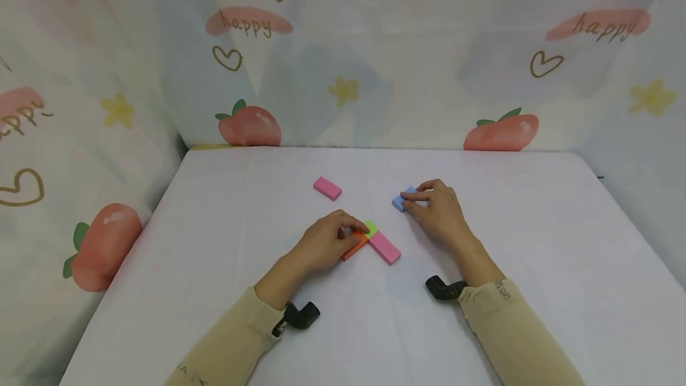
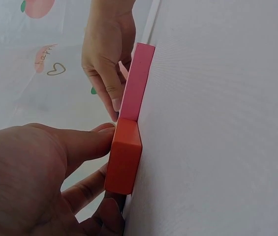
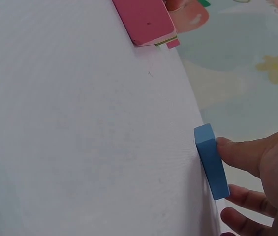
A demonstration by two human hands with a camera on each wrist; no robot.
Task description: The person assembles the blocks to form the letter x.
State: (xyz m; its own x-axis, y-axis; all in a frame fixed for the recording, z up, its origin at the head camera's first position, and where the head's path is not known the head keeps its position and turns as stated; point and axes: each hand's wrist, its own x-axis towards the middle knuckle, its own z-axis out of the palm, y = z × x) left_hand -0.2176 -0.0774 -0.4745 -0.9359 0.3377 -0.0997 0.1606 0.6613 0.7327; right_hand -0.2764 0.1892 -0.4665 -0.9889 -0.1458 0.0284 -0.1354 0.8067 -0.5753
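Observation:
My left hand (image 1: pixel 326 243) is over an orange block (image 1: pixel 354 248), with its thumb and fingers around it. In the left wrist view the thumb lies along one face of the orange block (image 2: pixel 123 164). A green block (image 1: pixel 371 228) and a pink block (image 1: pixel 384 248) meet the orange one at its far end, and my left fingertips reach the green block, partly covering it. To the right, my right hand (image 1: pixel 443 214) pinches a blue block (image 1: pixel 398 204) between thumb and fingers. The right wrist view shows the blue block (image 3: pixel 211 161) close over the white tabletop.
Another pink block (image 1: pixel 327 188) lies by itself farther back on the white table (image 1: pixel 509 213). A printed cloth (image 1: pixel 343 46) hangs behind the table and along its left side. Black camera mounts (image 1: pixel 302 316) stick out from both sleeve cuffs.

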